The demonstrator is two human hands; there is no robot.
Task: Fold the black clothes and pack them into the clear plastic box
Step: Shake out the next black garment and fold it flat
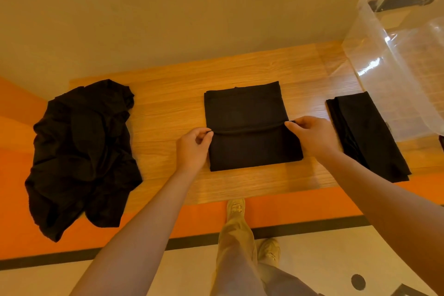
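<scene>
Black half-folded cloth rectangle (249,127) lies mid-surface between my hands, left grip (192,149) and right grip (312,136) each pinching an end of its left-right fold edge, clear plastic box (394,60) far right.

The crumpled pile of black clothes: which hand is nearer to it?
Left. The left hand is right of the crumpled pile, pinching the half-folded garment. The right hand pinches that garment's far side.
</scene>
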